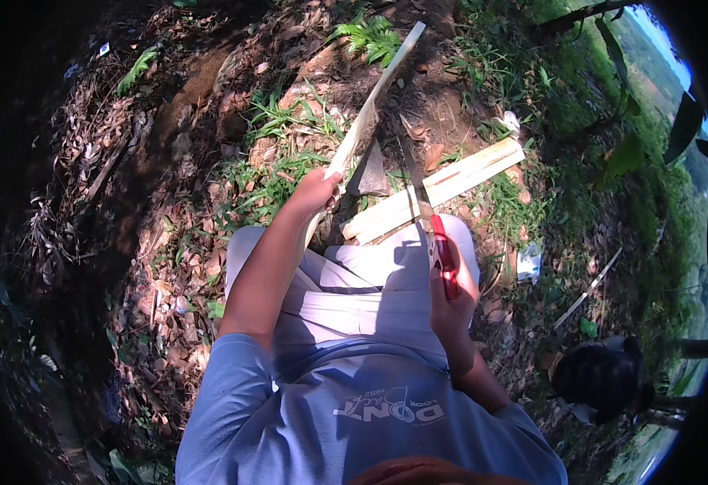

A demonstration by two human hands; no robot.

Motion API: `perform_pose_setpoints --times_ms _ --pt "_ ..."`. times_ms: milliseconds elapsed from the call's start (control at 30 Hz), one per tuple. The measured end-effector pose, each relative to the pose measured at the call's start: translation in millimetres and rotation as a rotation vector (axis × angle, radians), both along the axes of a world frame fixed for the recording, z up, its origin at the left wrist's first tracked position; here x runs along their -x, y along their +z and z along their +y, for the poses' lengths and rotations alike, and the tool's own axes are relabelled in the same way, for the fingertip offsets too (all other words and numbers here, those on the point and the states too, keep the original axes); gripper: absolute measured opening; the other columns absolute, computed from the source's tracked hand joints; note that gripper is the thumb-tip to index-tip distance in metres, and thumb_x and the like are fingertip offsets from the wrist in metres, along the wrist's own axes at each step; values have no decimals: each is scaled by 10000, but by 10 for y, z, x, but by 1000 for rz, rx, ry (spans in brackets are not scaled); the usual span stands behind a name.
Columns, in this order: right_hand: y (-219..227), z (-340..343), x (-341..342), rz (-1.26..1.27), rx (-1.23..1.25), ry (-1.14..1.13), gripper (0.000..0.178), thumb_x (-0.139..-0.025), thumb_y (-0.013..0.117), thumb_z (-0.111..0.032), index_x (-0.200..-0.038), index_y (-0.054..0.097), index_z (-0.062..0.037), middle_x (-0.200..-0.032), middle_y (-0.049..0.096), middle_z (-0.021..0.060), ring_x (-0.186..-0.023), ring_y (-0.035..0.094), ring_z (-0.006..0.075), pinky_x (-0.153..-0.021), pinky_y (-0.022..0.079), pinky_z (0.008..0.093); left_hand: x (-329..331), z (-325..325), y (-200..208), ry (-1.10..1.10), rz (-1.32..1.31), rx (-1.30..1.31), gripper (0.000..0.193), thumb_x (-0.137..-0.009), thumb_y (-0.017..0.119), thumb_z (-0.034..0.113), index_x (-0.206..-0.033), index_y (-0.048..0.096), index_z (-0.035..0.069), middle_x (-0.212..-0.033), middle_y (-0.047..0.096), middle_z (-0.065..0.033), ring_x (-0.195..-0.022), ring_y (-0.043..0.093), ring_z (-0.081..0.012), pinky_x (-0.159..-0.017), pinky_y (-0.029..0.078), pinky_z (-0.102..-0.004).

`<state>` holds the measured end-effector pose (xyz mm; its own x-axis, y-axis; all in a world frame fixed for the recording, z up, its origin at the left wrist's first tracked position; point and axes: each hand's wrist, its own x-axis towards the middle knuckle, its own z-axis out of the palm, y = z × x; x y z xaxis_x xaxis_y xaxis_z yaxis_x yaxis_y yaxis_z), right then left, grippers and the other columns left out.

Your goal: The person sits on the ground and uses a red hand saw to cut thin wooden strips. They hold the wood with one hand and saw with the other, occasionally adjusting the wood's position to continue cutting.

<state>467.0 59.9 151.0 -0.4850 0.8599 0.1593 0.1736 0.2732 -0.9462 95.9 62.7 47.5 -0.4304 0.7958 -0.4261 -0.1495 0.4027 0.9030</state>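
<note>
My left hand point(317, 191) is closed around a long, pale strip of split wood point(374, 105). The strip slants up and away to the right, and its lower end passes under my forearm. In my right hand point(455, 295) is a long-bladed knife point(444, 250) with a red handle, its narrow blade pointing away from me. Beyond my knees, pale split wood pieces point(443, 190) lie side by side on the ground, and the blade crosses above them in this view. A grey, flat-sided block point(372, 174), possibly a stone, sits between the strip and the blade.
Dry leaves point(184, 331) and grass point(277, 121) cover the ground around my legs. White litter point(529, 263) lies to the right, near a thin stick point(588, 287). A dark rounded object point(596, 376) stands at lower right. Leafy branches point(625, 153) hang at the right edge.
</note>
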Motion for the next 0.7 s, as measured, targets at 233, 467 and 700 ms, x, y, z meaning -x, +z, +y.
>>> perform_pose_setpoints --times_ms 233,467,700 --pt "-114 -190 106 -44 -160 -115 114 -1033 676 -72 -1067 676 37 -783 623 132 -560 554 227 -569 439 383 -331 655 258 42 143 4 516 -1155 533 448 -965 595 -27 -686 594 -99 -509 596 -203 -463 483 -420" --pt "-34 -86 115 -132 -280 -111 357 -1038 648 -52 -1384 614 28 -857 681 188 -649 649 297 -612 496 388 -258 1123 -190 86 156 92 672 -1147 508 531 -885 642 -72 -633 609 -107 -455 575 -237 -454 477 -428" --pt "46 -73 238 -131 -295 -43 538 -1045 614 -30 -1565 515 70 -1065 755 272 -821 768 344 -731 580 390 -349 1187 -499 67 293 144 713 -1147 489 531 -797 657 -68 -624 633 -146 -464 620 -298 -506 508 -474"
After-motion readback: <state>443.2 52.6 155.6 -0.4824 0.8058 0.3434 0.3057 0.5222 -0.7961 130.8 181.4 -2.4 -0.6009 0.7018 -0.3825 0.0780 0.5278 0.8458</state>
